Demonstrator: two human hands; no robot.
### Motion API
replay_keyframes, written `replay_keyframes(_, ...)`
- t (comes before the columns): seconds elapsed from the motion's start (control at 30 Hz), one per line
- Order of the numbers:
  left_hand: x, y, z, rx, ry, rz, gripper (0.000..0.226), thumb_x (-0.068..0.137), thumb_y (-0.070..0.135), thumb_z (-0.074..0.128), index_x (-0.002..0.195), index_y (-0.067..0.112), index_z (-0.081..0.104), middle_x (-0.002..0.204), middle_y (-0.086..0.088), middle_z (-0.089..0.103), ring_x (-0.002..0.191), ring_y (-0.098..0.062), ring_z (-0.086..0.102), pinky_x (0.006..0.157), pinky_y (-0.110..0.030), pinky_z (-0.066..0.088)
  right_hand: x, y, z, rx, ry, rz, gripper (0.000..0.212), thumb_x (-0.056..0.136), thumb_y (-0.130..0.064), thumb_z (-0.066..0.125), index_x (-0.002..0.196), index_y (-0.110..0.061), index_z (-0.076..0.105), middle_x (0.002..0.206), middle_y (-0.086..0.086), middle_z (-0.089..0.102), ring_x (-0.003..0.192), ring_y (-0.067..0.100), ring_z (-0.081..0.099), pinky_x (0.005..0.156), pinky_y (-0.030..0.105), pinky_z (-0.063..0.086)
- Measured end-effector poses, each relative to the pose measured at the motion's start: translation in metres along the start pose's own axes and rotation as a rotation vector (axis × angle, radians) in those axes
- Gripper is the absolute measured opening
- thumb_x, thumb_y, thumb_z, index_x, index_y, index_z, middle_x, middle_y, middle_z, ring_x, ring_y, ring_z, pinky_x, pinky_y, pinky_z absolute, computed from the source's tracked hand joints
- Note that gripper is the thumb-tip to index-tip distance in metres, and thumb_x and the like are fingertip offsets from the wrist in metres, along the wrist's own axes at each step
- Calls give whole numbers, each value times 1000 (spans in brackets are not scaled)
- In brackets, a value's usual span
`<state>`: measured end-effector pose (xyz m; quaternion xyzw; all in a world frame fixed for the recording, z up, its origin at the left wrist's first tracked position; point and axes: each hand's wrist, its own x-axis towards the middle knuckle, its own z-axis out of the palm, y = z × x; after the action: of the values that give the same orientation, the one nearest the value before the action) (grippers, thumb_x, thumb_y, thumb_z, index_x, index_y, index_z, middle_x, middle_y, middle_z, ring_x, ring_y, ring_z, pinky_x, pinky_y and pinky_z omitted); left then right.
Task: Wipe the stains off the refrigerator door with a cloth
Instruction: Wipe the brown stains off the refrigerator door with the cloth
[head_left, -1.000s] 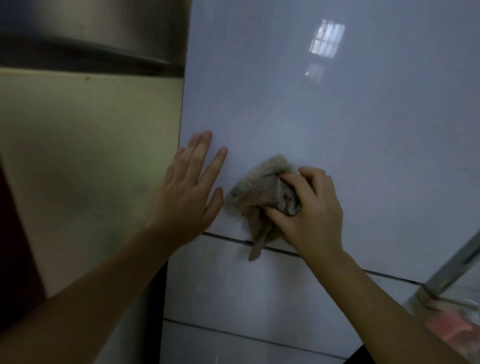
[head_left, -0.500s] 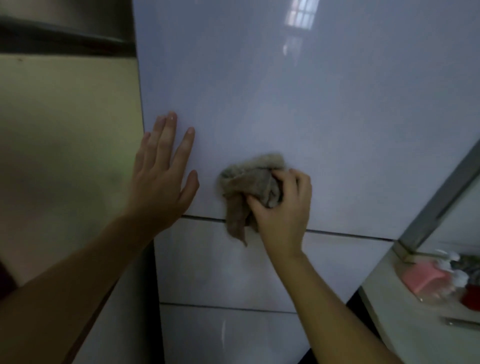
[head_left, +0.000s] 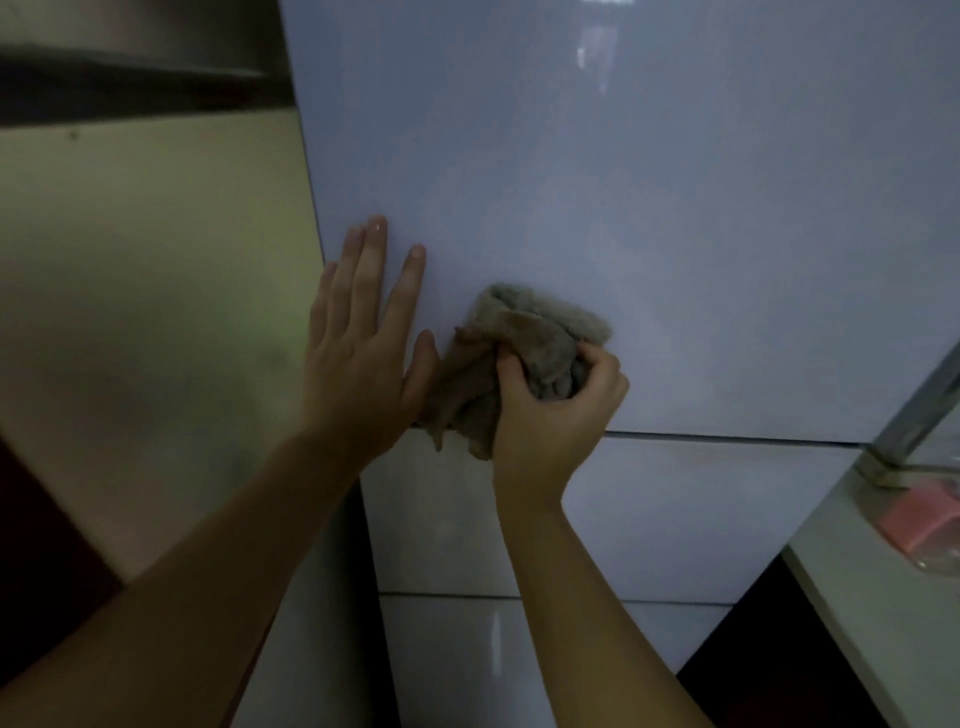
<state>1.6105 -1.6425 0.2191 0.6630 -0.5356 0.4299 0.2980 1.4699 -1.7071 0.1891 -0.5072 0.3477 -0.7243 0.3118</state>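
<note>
The glossy pale refrigerator door (head_left: 649, 208) fills the upper middle of the head view. A crumpled grey-brown cloth (head_left: 524, 348) is pressed against its lower part, just above the seam to the drawer below. My right hand (head_left: 550, 415) is shut on the cloth from below and right. My left hand (head_left: 363, 353) lies flat and open on the door's left edge, fingers spread upward, its thumb touching the cloth. No stains show clearly on the dim door.
Two drawer fronts (head_left: 649, 509) sit below the door. A beige wall (head_left: 156, 312) runs along the left. At the right, a light counter (head_left: 872, 613) carries a pink object (head_left: 924, 514) under a metal frame post (head_left: 919, 410).
The cloth and my right hand have slid left along the door until the cloth touches my left thumb. The camera view has shifted; my left hand stays flat on the door.
</note>
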Motion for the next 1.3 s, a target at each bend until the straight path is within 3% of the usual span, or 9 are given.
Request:
replay_keyframes(0.17, -1, 4, 3, -10, 14, -12, 64, 101, 33, 40, 159, 10, 26, 166, -21, 20, 156, -35, 15, 125, -54, 21, -14, 18, -24, -10, 71, 210, 46, 76, -21, 86, 112, -16, 58, 111, -3, 53, 98, 7, 59, 89, 37, 57)
replay_keyframes(0.33, -2, 2, 3, -13, -6, -17, 65, 101, 34, 40, 160, 12, 23, 168, -20, 17, 157, -34, 13, 127, -52, 18, 0, -16, 6, 119, 91, 121, 49, 75, -20, 89, 114, -19, 59, 112, -11, 51, 104, 5, 61, 89, 26, 58)
replay_keyframes(0.43, -2, 2, 3, -16, -1, -14, 65, 101, 34, 41, 160, 11, 24, 167, -20, 17, 157, -34, 13, 127, -52, 18, 1, -23, 19, 212, 96, 143, 52, 74, -19, 90, 116, -18, 59, 113, -12, 51, 111, 14, 63, 92, 32, 59)
replay_keyframes(0.53, -12, 4, 5, -12, -16, -4, 64, 101, 33, 41, 159, 11, 26, 167, -21, 18, 157, -35, 14, 127, -52, 18, -12, -5, 9, 174, 101, 203, 50, 76, -19, 88, 116, -16, 59, 113, -11, 52, 109, 9, 63, 92, 31, 60)
replay_keyframes(0.73, -19, 4, 9, -7, -24, -4, 63, 102, 34, 37, 160, 13, 23, 168, -19, 15, 158, -33, 11, 128, -50, 15, -38, 29, -27, 37, 88, 383, 43, 80, -20, 85, 114, -13, 60, 116, 10, 59, 104, 21, 65, 91, 50, 59)
replay_keyframes(1.0, -19, 4, 7, -4, -31, 2, 63, 102, 34, 37, 160, 13, 23, 168, -19, 15, 157, -33, 11, 128, -49, 15, -6, -18, 14, 285, 111, 303, 50, 75, -19, 89, 115, -15, 60, 121, 9, 60, 107, 12, 68, 92, 37, 61)
replay_keyframes(1.3, -20, 4, 8, -13, -38, -9, 64, 102, 34, 36, 161, 14, 21, 168, -19, 13, 158, -32, 9, 128, -50, 15, -64, 41, -27, -1, -8, 500, 36, 77, -25, 85, 101, -21, 58, 106, 10, 63, 91, 23, 66, 83, 53, 59)
